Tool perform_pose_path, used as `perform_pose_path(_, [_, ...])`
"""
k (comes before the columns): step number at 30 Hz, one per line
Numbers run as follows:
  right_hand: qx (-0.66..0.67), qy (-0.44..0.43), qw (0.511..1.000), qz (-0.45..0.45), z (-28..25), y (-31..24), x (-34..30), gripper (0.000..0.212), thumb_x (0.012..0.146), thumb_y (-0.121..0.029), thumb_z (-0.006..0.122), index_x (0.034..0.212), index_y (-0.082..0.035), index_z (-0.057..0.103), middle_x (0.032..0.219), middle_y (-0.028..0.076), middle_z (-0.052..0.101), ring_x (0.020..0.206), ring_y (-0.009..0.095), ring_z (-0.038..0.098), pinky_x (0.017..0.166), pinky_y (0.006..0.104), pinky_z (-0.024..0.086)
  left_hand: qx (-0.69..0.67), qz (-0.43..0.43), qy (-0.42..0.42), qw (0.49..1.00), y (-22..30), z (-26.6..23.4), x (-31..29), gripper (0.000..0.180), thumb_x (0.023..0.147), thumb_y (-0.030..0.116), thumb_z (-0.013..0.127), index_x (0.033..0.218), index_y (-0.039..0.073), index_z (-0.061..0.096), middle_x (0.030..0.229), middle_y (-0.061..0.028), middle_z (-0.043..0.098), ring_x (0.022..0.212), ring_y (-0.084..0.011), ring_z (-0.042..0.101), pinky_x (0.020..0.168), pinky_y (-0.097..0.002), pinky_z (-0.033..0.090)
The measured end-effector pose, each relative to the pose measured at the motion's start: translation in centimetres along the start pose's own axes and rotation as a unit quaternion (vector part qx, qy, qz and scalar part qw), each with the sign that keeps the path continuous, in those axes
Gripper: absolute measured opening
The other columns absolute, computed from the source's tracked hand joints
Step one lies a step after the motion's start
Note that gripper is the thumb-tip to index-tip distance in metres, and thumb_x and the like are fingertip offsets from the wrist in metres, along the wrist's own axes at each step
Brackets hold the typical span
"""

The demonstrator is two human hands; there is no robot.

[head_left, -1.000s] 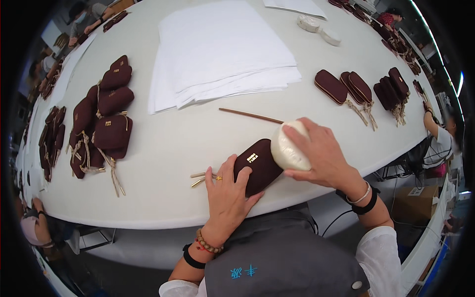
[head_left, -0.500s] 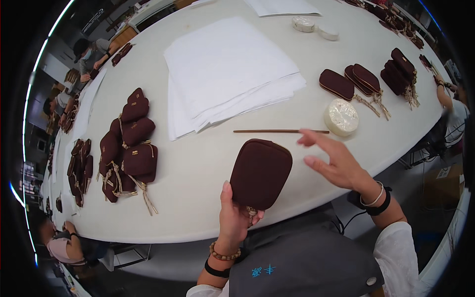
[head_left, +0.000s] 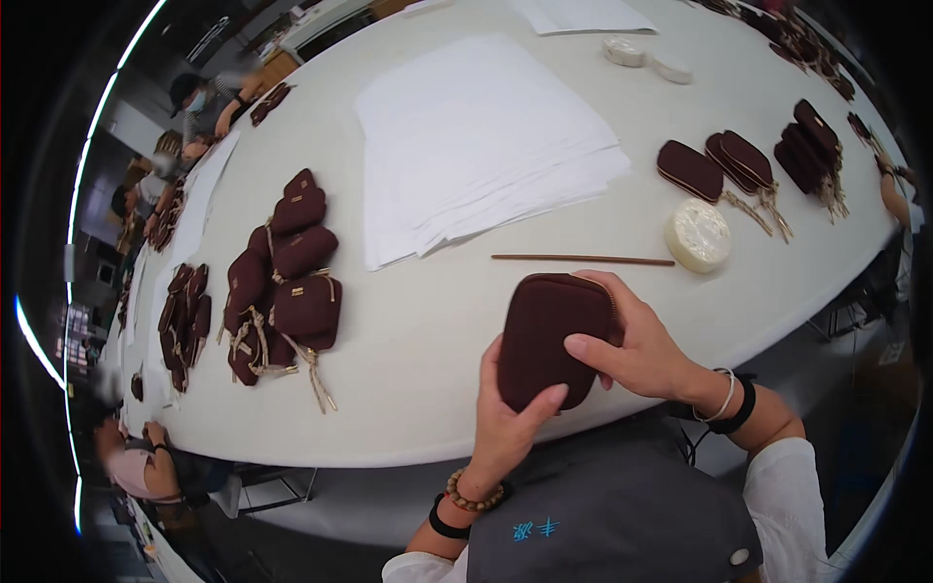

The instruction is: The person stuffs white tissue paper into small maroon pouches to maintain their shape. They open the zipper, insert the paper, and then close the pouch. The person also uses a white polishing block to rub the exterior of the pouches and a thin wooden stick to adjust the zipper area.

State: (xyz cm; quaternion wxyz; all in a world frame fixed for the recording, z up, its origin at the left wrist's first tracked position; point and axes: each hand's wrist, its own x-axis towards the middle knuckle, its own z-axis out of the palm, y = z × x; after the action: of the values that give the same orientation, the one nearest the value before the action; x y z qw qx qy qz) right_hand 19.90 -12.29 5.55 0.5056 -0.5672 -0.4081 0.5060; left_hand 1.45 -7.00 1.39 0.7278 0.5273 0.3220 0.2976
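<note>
A dark maroon zip pouch is held upright between my two hands, just above the table's near edge, its broad plain face toward me. My left hand grips the lower left side, thumb across the bottom of the face. My right hand holds the right side, its thumb pressed on the face and its fingers behind. Along the upper right edge of the pouch a gold zip shows. Beyond it lies a thin brown stick, and a round cream roll of tape rests by the stick's right end.
White paper sheets lie stacked mid-table. Maroon pouches with beige cords form a pile on the left and another further left. More pouches lie at right. Two small rolls sit farther back. Other people work around the table.
My right hand, formerly apart from the pouch with fingers spread, has come in and taken hold of its right side. My left hand's thumb now lies across the pouch's lower face.
</note>
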Motion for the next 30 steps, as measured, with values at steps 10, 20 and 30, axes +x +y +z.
perform_pose_path(10, [0.032, -0.010, 0.999, -0.035, 0.7, 1.7, -0.3, 0.061, 0.093, -0.009, 0.054, 0.144, -0.003, 0.022, 0.105, 0.013, 0.062, 0.069, 0.012, 0.061, 0.052, 0.0242, 0.050, 0.056, 0.081, -0.078, 0.992, -0.4, -1.7, -0.6, 0.079, 0.079, 0.011, 0.078, 0.145, 0.009, 0.034, 0.139, -0.0137, 0.041, 0.125, -0.0212, 0.046, 0.102, -0.0336, 0.042])
perform_pose_path(20, [-0.495, 0.075, 0.838, -0.217, -5.8, 2.5, -0.9, 0.050, 0.084, -0.004, 0.061, 0.132, -0.003, 0.045, 0.090, 0.011, 0.066, 0.086, 0.026, 0.066, 0.078, 0.0356, 0.052, 0.118, 0.155, 0.202, 0.960, 15.1, -15.7, 3.6, 0.071, 0.086, 0.015, 0.071, 0.146, 0.014, 0.031, 0.101, -0.0064, 0.061, 0.060, -0.0064, 0.054, 0.043, -0.0189, 0.041])
perform_pose_path(30, [-0.670, 0.154, 0.723, -0.073, -15.6, 5.4, -0.2, 0.066, 0.079, -0.009, 0.067, 0.140, -0.008, 0.040, 0.147, 0.019, 0.032, 0.138, 0.040, 0.028, 0.108, 0.0526, 0.026, 0.720, 0.115, 0.243, 0.639, 7.5, -26.4, 7.1, 0.063, 0.087, 0.038, 0.065, 0.143, 0.019, 0.042, 0.152, -0.0113, 0.032, 0.138, -0.0452, 0.025, 0.110, -0.0524, 0.026])
